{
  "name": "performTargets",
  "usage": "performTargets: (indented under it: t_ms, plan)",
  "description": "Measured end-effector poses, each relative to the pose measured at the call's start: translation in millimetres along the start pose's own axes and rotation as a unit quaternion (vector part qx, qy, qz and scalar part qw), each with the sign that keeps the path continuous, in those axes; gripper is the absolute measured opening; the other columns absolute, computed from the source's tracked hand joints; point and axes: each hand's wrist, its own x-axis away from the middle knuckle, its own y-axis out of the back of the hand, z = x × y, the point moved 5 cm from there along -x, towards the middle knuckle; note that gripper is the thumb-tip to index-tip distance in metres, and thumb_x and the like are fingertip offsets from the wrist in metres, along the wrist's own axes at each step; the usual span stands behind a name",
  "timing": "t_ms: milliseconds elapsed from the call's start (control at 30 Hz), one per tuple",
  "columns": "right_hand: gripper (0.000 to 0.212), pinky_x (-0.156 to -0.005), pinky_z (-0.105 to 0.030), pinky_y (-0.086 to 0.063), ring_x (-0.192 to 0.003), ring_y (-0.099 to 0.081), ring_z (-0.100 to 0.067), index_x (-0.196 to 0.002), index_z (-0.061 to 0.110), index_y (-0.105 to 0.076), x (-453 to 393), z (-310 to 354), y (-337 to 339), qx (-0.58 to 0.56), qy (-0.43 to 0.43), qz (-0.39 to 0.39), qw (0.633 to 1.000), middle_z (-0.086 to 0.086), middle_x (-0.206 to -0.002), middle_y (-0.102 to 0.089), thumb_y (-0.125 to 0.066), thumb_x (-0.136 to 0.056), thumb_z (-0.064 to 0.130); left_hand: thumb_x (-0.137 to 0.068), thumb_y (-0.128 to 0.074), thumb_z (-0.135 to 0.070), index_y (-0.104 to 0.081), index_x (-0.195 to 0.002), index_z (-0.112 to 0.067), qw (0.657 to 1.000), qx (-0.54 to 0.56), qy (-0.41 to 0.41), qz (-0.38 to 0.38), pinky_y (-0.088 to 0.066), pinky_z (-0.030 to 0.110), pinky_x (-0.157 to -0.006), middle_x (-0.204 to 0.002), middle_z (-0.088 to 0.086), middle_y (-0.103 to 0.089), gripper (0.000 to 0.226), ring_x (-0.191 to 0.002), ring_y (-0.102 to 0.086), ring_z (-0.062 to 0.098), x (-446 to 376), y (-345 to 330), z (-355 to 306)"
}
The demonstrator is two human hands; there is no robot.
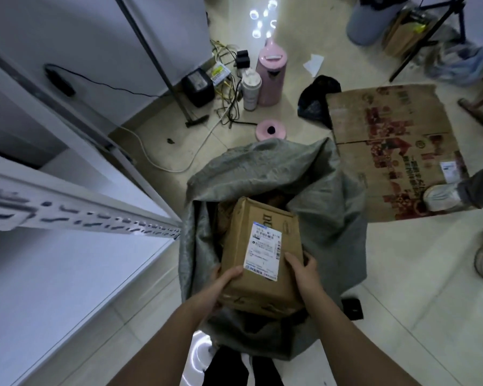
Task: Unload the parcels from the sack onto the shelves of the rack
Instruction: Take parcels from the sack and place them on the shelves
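Observation:
A brown cardboard parcel [265, 218] with a white shipping label sits tilted in the open mouth of a grey woven sack [326, 196] on the floor. My left hand [221, 282] grips the parcel's near left corner, thumb on top. My right hand [304, 271] holds its near right edge, fingers over the top face. More brown parcels show dimly inside the sack behind and to the left of it. The white metal rack [76, 215] stands at the left, its perforated upright and pale shelves close beside the sack.
A flattened printed cardboard box [388, 146] lies on the tiled floor to the right, with another person's shoes [444, 196] at its edge. Pink and white bottles [271, 76], cables, a black adapter and a stand pole crowd the far floor. A small black item [352, 309] lies right of the sack.

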Motion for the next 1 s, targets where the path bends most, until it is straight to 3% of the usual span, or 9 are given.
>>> performTargets:
  t_ms: [133, 300, 367, 467, 633, 767, 833, 900, 1000]
  plan:
    - [0.066, -0.079, -0.037, -0.051, -0.103, -0.063, -0.028, -0.141, 0.02, -0.041, 15.9, -2.7, -5.9, -0.033, -0.071, 0.092, 0.993, -0.009, -0.12, -0.062, -0.059, -0.087, 0.054, -0.082, -0.064, -0.049, -0.043, -0.134, -0.026, 0.999, 0.044, 0.011, 0.004, -0.046, 0.024, -0.066, -0.107, -0.003, -0.063, 0.061, -0.093, -0.059, 0.011, 14.1, 5.6, 2.9]
    - [0.037, -0.066, -0.032, -0.046, -0.085, -0.063, -0.024, -0.105, 0.02, -0.064, 26.9, 9.5, -0.7, -0.075, -0.077, 0.119, 0.987, -0.007, -0.093, -0.068, -0.048, -0.094, 0.051, -0.066, -0.064, -0.063, -0.057, -0.115, -0.023, 0.997, 0.05, 0.055, 0.02, -0.046, 0.028, -0.083, -0.107, 0.005, -0.067, 0.064, -0.101, -0.06, 0.019, 18.7, 8.7, -0.1]
    - [0.04, -0.068, -0.032, -0.048, -0.084, -0.063, -0.024, -0.096, 0.022, -0.067, 28.6, 12.7, 1.1, -0.111, -0.085, 0.129, 0.982, -0.007, -0.084, -0.072, -0.045, -0.094, 0.055, -0.049, -0.067, -0.074, -0.061, -0.112, -0.024, 0.995, 0.051, 0.083, 0.017, -0.048, 0.035, -0.089, -0.112, 0.009, -0.066, 0.081, -0.106, -0.059, 0.025, 15.4, 10.7, -2.6]
    - [0.049, -0.076, -0.036, -0.051, -0.091, -0.066, -0.028, -0.102, 0.027, -0.071, 26.7, 13.7, 1.2, -0.121, -0.087, 0.149, 0.977, -0.007, -0.083, -0.076, -0.041, -0.091, 0.064, -0.039, -0.063, -0.083, -0.064, -0.105, -0.017, 0.987, 0.073, 0.14, 0.003, -0.048, 0.035, -0.079, -0.109, 0.013, -0.063, 0.094, -0.104, -0.057, 0.029, 18.0, 10.5, -7.3]
    - [0.08, -0.095, -0.044, -0.05, -0.103, -0.065, -0.031, -0.125, 0.031, -0.062, 21.6, 12.7, -2.4, -0.052, -0.067, 0.15, 0.985, -0.01, -0.113, -0.07, -0.047, -0.069, 0.086, -0.043, -0.046, -0.097, -0.064, -0.105, -0.01, 0.978, 0.076, 0.19, 0.029, -0.042, 0.044, -0.095, -0.111, 0.018, -0.063, 0.108, -0.108, -0.054, 0.037, 17.6, 9.5, -5.3]
    - [0.084, -0.094, -0.039, -0.047, -0.099, -0.06, -0.024, -0.131, 0.03, -0.056, 29.7, 20.8, -2.4, -0.014, -0.057, 0.132, 0.99, -0.005, -0.116, -0.062, -0.039, -0.072, 0.088, -0.058, -0.032, -0.097, -0.063, -0.117, -0.014, 0.981, 0.11, 0.156, 0.022, -0.023, 0.064, -0.102, -0.124, 0.021, -0.059, 0.106, -0.115, -0.049, 0.041, 21.7, 4.1, -11.4]
    - [0.097, -0.102, -0.045, -0.044, -0.105, -0.06, -0.028, -0.132, 0.029, -0.055, 37.3, 21.6, 1.0, -0.009, -0.068, 0.109, 0.992, -0.008, -0.12, -0.063, -0.041, -0.062, 0.094, -0.069, -0.03, -0.09, -0.065, -0.113, -0.016, 0.984, 0.129, 0.119, 0.014, -0.031, 0.057, -0.099, -0.111, 0.018, -0.068, 0.094, -0.106, -0.055, 0.036, 27.9, -0.7, -16.1]
    - [0.109, -0.104, -0.048, -0.044, -0.108, -0.06, -0.031, -0.131, 0.028, -0.057, 43.4, 19.8, 6.6, -0.015, -0.067, 0.1, 0.993, -0.01, -0.12, -0.064, -0.044, -0.049, 0.099, -0.078, -0.032, -0.082, -0.067, -0.104, -0.013, 0.985, 0.144, 0.09, 0.006, -0.044, 0.043, -0.08, -0.087, 0.016, -0.074, 0.082, -0.093, -0.061, 0.031, 43.3, -6.6, -22.3]
    - [0.094, -0.102, -0.046, -0.045, -0.104, -0.061, -0.032, -0.119, 0.024, -0.063, 83.5, 28.5, 10.6, -0.022, -0.081, 0.098, 0.992, -0.013, -0.112, -0.067, -0.039, -0.063, 0.095, -0.08, -0.038, -0.079, -0.067, -0.106, -0.011, 0.987, 0.151, 0.06, -0.002, -0.047, 0.039, -0.069, -0.081, 0.017, -0.074, 0.078, -0.09, -0.064, 0.031, 68.9, -7.7, -26.1]
